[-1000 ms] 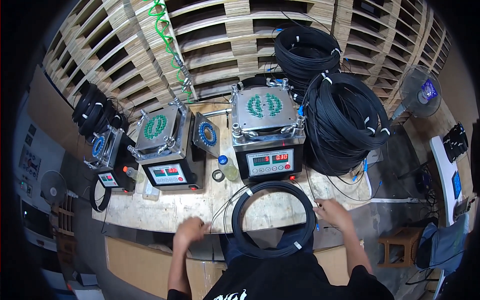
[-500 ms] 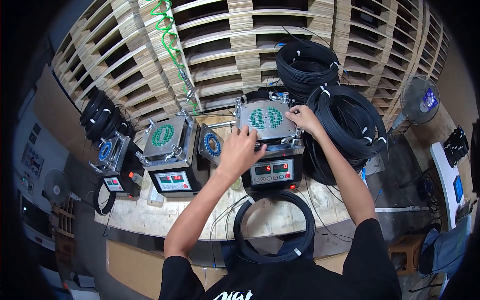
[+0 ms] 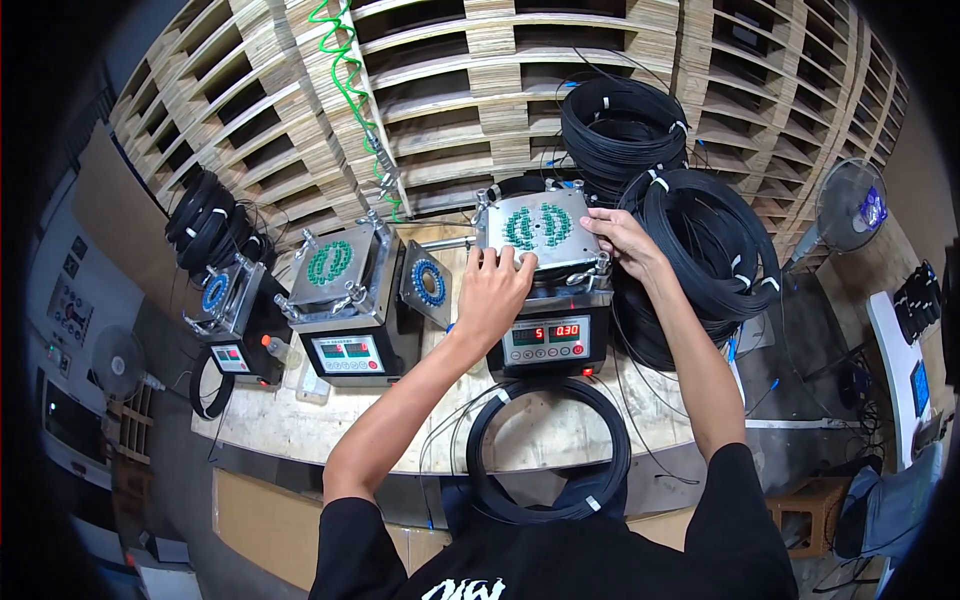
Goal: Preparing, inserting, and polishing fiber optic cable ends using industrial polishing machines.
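Note:
A square metal fixture plate (image 3: 575,246) bearing green fibre connectors in two curved groups sits over the polishing machine (image 3: 506,362), appearing slightly raised. My right hand (image 3: 628,246) grips its right edge, thumb on top, other fingers lower down and partly hidden. At the front left edge, the fingers of my left hand (image 3: 492,302) are bent over the plate; its thumb is hidden. Clamp knobs (image 3: 598,272) stand at the corners. Below, the machine's front panel shows red digits. A coil of black cable (image 3: 480,440) lies near me at the table's front edge.
Two similar machines stand left: one with a green-studded plate (image 3: 305,280), a smaller one with a blue ring (image 3: 214,295). A blue-ringed plate (image 3: 428,284) leans between machines. Black cable coils (image 3: 700,225) are stacked right. Wooden pallets (image 3: 430,95) back the table (image 3: 440,450).
My right hand has moved from the plate's far right corner onto its right edge. The plate looks lifted a little. The digits on the near machine's display have changed.

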The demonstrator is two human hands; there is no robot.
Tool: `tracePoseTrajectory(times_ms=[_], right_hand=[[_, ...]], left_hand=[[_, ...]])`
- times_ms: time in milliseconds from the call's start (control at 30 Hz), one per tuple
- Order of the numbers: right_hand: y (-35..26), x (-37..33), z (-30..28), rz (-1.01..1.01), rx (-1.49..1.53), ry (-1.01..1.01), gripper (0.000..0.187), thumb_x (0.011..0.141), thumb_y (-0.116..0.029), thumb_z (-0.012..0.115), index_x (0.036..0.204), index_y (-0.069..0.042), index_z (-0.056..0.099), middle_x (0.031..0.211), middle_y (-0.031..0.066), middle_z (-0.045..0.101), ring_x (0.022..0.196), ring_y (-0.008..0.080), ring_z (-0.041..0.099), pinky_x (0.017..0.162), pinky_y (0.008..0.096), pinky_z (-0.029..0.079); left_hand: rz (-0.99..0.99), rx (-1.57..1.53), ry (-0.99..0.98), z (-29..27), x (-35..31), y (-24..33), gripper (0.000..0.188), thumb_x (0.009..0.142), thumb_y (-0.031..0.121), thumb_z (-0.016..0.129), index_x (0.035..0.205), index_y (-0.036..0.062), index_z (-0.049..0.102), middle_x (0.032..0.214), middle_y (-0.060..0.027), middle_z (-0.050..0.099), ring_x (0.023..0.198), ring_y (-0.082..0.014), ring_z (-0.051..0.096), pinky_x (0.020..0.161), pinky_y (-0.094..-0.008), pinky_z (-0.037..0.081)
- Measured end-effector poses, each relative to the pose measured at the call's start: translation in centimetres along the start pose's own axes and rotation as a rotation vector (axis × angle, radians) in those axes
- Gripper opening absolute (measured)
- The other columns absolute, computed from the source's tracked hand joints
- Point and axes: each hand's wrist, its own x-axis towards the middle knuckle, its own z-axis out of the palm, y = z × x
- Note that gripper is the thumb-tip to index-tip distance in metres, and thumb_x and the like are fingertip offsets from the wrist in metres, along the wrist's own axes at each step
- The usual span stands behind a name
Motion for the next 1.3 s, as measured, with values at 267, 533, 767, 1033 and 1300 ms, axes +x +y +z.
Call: tracePoseTrajectory(times_ms=[267,533,767,1033,1300], right_hand=[[-5.0,0.0,2.6,-0.126,-0.043,0.024,0.022,0.095,-0.021,0.072,0.103,-0.003,0.061,0.068,-0.0041,0.056,0.051,0.0012,0.047,0.042,0.0175,0.032],[-9.2,2.7,5.8,-0.220,-0.154,0.069,0.029,0.098,-0.034,0.070,0.097,-0.008,0.058,0.068,-0.0039,0.058,0.049,0.0008,0.043,0.043,0.0191,0.029],[-7.4,3.9,6.2,-0.287,-0.256,0.094,0.046,0.104,-0.032,0.060,0.140,-0.002,0.057,0.078,-0.0036,0.062,0.057,0.0014,0.041,0.049,0.0188,0.030],[-2.4,-2.8,2.0,-0.260,-0.278,0.211,0.027,0.104,-0.023,0.058,0.118,-0.003,0.068,0.072,-0.0041,0.057,0.057,0.0020,0.043,0.050,0.0182,0.032],[-0.6,-6.7,1.4,-0.129,-0.333,0.140,0.022,0.102,-0.023,0.062,0.101,-0.004,0.074,0.072,-0.0047,0.056,0.061,0.0017,0.047,0.054,0.0182,0.036]], left_hand=[[-0.147,-0.135,-0.025,-1.1,2.0,1.0,0.022,0.082,0.009,0.067,0.103,0.0066,0.059,0.094,-0.0099,0.059,0.076,-0.0303,0.069,0.065,-0.0403,0.058],[-0.312,-0.260,-0.001,-1.4,3.7,-2.1,0.027,0.085,-0.003,0.062,0.110,0.0033,0.052,0.100,-0.0173,0.062,0.072,-0.0395,0.070,0.060,-0.0492,0.058],[-0.386,-0.547,0.343,3.0,2.7,-7.5,0.011,0.095,0.001,0.062,0.103,-0.0028,0.056,0.092,-0.0237,0.063,0.082,-0.0433,0.066,0.066,-0.0512,0.049],[-0.638,-0.893,0.392,6.9,1.2,-7.9,0.016,0.093,0.002,0.070,0.105,-0.0040,0.063,0.088,-0.0174,0.070,0.063,-0.0202,0.063,0.061,-0.0333,0.050],[-0.756,-1.053,0.331,8.2,0.8,-9.6,0.019,0.092,0.009,0.072,0.103,-0.0042,0.064,0.081,-0.0112,0.071,0.074,-0.0159,0.064,0.072,-0.0333,0.051]])
